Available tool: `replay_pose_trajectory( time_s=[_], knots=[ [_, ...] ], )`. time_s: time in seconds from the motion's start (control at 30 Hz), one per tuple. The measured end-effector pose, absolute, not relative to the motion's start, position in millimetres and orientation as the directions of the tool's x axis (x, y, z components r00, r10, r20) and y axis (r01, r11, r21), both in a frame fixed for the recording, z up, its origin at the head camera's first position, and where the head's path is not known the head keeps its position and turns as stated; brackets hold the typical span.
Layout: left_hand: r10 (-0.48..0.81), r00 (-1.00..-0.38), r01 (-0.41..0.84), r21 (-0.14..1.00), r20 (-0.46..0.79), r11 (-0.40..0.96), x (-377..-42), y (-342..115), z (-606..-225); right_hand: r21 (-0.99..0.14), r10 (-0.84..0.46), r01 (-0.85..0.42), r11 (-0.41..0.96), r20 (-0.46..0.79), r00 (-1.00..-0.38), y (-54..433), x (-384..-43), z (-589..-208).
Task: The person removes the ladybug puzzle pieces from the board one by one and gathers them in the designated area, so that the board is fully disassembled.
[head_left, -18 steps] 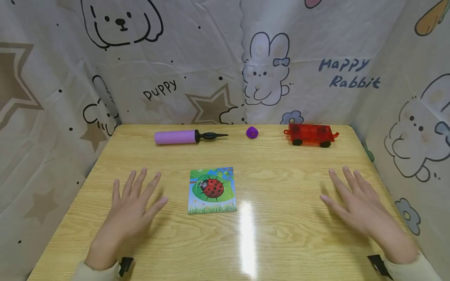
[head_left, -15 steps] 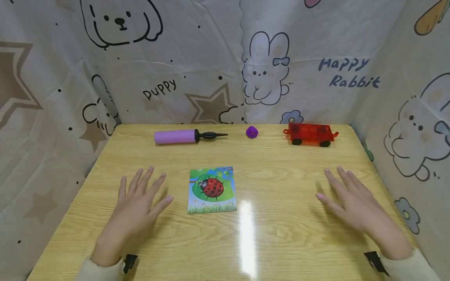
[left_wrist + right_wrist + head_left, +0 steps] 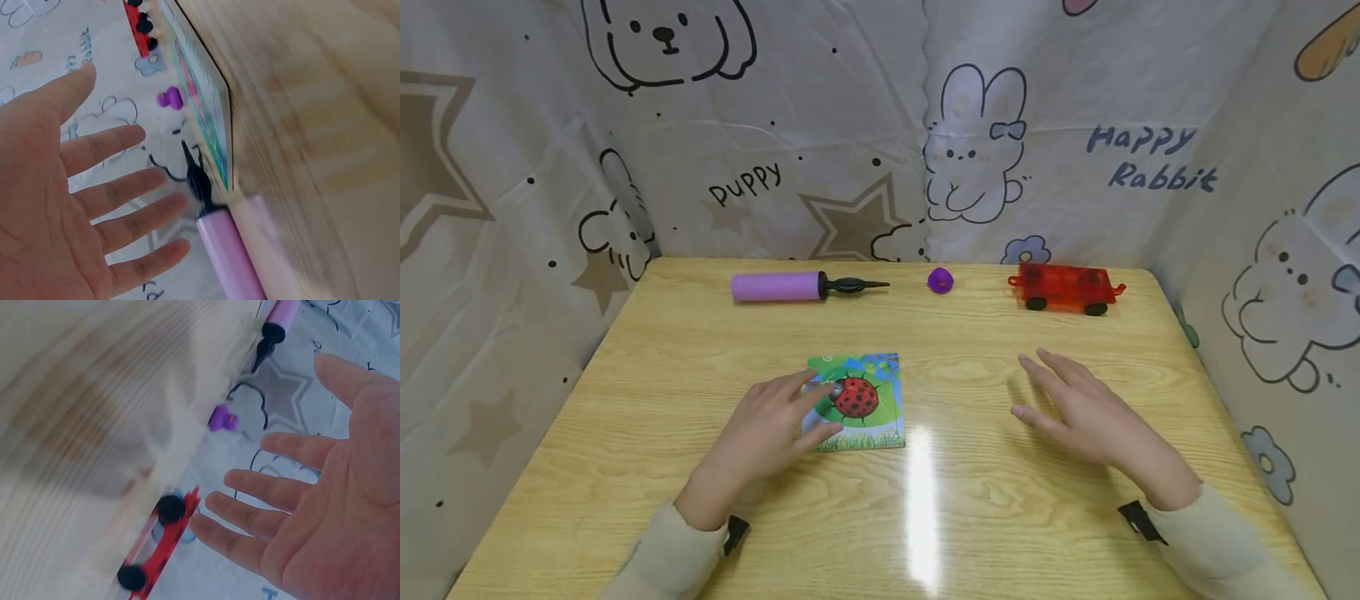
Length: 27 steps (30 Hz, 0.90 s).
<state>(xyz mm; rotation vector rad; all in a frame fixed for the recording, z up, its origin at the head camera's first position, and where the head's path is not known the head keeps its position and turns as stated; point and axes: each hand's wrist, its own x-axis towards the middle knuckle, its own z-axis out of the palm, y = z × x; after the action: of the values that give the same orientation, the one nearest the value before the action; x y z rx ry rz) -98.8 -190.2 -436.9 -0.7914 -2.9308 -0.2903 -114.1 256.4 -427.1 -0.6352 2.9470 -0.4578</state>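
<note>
Loosely spread, the fingers of the left hand (image 3: pixel 767 429) are held over the left side of a flat, square picture board (image 3: pixel 861 400), on which a red, black-spotted ladybird is printed against green leaf, blue sky and a strip of grass. In the left wrist view a gap is shown between the fingertips and the edge of the board. The board is laid flat a little left of the middle of a pale, wood-grained tabletop (image 3: pixel 970 500), its grassy side turned toward the person. To the right of the board, well apart from it, the right hand (image 3: pixel 1086 417) is held with its fingers spread and nothing gripped. Along the far edge of the tabletop three things are set out: a lilac cylindrical pump (image 3: pixel 778 287) with a black tapered nozzle, toward the far left corner; a small, rounded purple piece (image 3: pixel 941 281), near the middle of that edge; and a translucent red plastic wagon (image 3: pixel 1066 287) with black wheels and end hooks, near the far right corner. Behind the tabletop a pale cloth (image 3: pixel 865 100) printed with cartoon animals is hung.
</note>
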Motion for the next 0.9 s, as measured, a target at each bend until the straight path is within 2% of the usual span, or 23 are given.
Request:
replay_pose_trajectory(
  time_s=[0.13,0.37,0.5,0.63,0.9],
  knots=[
    [0.512,-0.856,0.516,0.184,0.07,0.837,-103.1,-175.7,-438.0,-0.331,-0.449,-0.416,0.847,-0.028,-0.893,239.2,-123.3,-429.0],
    [0.54,-0.822,0.484,0.278,-0.18,0.83,-108.5,-153.1,-442.4,-0.36,-0.528,-0.51,0.781,0.055,-0.848,201.7,-141.8,-432.2],
    [0.53,-0.804,0.454,0.298,-0.269,0.84,-107.7,-144.1,-444.6,-0.378,-0.569,-0.547,0.747,0.062,-0.82,175.1,-152.2,-432.0],
    [0.525,-0.799,0.454,0.278,-0.293,0.846,-107.2,-137.6,-446.8,-0.392,-0.629,-0.591,0.705,0.039,-0.776,149.5,-161.9,-436.5],
    [0.553,-0.795,0.511,0.215,-0.251,0.832,-109.8,-137.0,-451.8,-0.398,-0.71,-0.649,0.648,-0.006,-0.705,104.3,-178.9,-451.0]
  ],
)
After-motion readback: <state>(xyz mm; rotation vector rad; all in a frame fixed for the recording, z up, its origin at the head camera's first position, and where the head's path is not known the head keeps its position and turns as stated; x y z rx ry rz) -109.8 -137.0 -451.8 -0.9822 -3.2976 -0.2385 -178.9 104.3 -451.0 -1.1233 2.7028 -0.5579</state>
